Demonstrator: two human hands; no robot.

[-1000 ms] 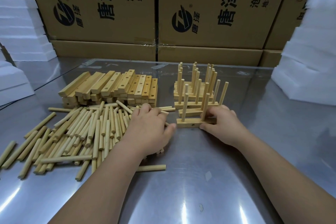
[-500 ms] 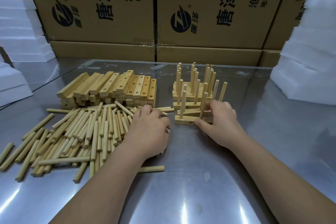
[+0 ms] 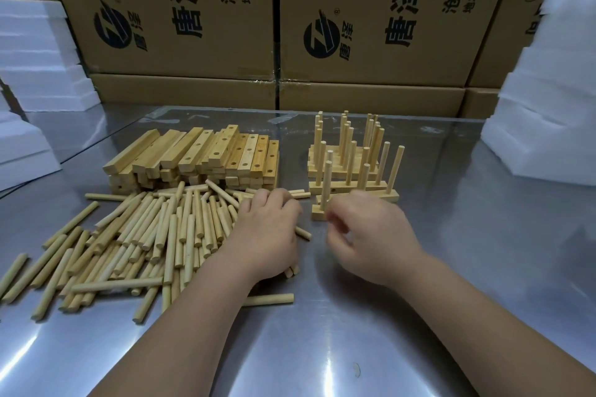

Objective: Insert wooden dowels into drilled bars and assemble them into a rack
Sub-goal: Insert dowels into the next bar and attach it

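Metal table [image 3: 322, 348], glossy, glare streaks toward near edge.
Left grip [image 3: 267, 235]: on right fringe of loose dowels [image 3: 145, 235] heap, left-centre of table; fingers curled round several.
Right grip [image 3: 371, 235]: blurred, fingers bent, just before nearest bar [image 3: 317, 214]; contents, cannot tell.
Nearest bar: one upright dowel visible, rest hidden.
Behind it: dowelled bars [image 3: 342, 167], stacked, pegs up, apparently finished.
Drilled bars [image 3: 225, 155]: piled behind heap, holes unfilled.
Judgement: partway; most stock left.
Far edge: printed cartons [image 3: 193, 26]; white foam blocks [image 3: 548, 106] on both sides.
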